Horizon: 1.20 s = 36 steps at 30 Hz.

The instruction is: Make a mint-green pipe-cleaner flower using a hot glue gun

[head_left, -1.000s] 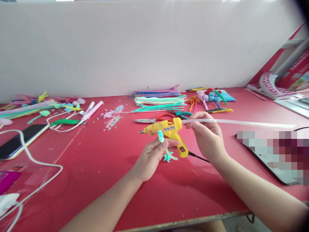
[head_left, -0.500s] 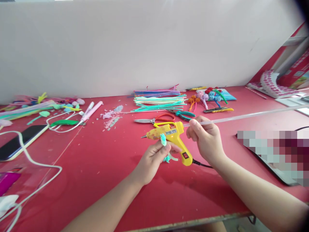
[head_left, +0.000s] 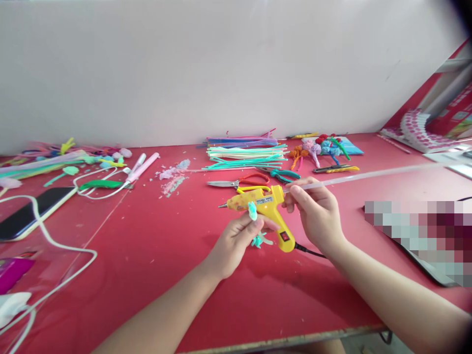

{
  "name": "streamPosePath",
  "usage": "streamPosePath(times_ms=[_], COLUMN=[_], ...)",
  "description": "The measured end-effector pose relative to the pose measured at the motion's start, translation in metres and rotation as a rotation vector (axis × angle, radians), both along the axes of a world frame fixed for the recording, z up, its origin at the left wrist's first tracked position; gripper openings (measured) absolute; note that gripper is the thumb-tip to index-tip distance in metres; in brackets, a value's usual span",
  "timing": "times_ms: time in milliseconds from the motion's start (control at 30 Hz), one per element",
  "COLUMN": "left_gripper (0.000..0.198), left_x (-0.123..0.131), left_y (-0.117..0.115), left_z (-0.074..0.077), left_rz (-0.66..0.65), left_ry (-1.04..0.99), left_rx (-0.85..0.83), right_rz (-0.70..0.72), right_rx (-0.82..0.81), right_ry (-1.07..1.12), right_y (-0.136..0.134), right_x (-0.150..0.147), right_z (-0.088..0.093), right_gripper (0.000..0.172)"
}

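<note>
In the middle of the head view, my left hand is closed around a yellow glue gun, its nozzle pointing left. A turquoise fuzzy pipe-cleaner piece is pinched in the same hand, and more turquoise fuzz shows below the fingers. At the back of the gun, my right hand grips a long translucent glue stick, whose front end enters the gun. The stick runs far out to the right. Some fingers of my left hand are hidden behind the gun.
Behind the gun lie red-and-yellow-handled scissors, teal pliers and pipe-cleaner bundles. Fuzzy flowers sit back right. A phone, white cable and pink styling iron are left. The black cord trails right.
My right hand has moved slightly left along with the glue stick, closer to the gun's back. My left hand keeps the gun nearly still; the whole view has shifted a little.
</note>
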<state>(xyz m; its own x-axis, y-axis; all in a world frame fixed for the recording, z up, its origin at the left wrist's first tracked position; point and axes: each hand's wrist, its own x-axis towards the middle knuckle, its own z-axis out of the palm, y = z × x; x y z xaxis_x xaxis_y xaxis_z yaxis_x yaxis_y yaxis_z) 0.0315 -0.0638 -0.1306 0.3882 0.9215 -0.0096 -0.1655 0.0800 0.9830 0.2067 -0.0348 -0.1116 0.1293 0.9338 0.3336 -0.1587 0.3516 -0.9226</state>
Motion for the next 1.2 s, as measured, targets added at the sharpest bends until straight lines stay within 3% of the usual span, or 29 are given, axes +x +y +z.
streamPosePath(times_ms=[167, 267, 400, 500, 567, 767, 833, 1067, 1200], left_gripper=[0.030, 0.030, 0.030, 0.030, 0.029, 0.030, 0.030, 0.030, 0.028], left_x=[0.002, 0.003, 0.003, 0.000, -0.002, -0.007, -0.009, -0.019, -0.019], left_y=[-0.001, 0.000, 0.003, 0.004, 0.004, 0.009, 0.013, 0.023, 0.023], left_z=[-0.001, 0.001, 0.003, 0.005, 0.006, 0.011, 0.011, 0.012, 0.015], left_rz=[0.001, -0.007, -0.008, -0.042, -0.082, -0.147, -0.093, 0.171, 0.231], left_ry=[-0.008, -0.042, -0.050, -0.025, -0.006, 0.036, 0.081, 0.103, 0.111], left_rx=[-0.016, -0.027, -0.004, 0.008, -0.004, -0.056, -0.072, -0.076, -0.038], right_rz=[-0.073, -0.024, 0.210, 0.416, 0.472, 0.301, 0.285, 0.378, 0.248], right_rx=[-0.108, -0.125, -0.209, -0.373, -0.470, -0.487, -0.498, -0.350, -0.315], right_ry=[-0.135, -0.150, -0.152, -0.118, -0.049, 0.068, 0.051, -0.018, -0.165], right_y=[-0.004, -0.004, -0.001, 0.000, 0.001, 0.009, 0.012, 0.015, 0.007], right_x=[0.000, -0.001, -0.003, -0.004, -0.004, 0.005, 0.008, 0.011, 0.010], right_z=[0.002, 0.002, 0.000, -0.005, -0.007, 0.000, 0.004, 0.009, 0.014], right_gripper=[0.038, 0.041, 0.028, 0.029, 0.029, 0.035, 0.038, 0.014, 0.012])
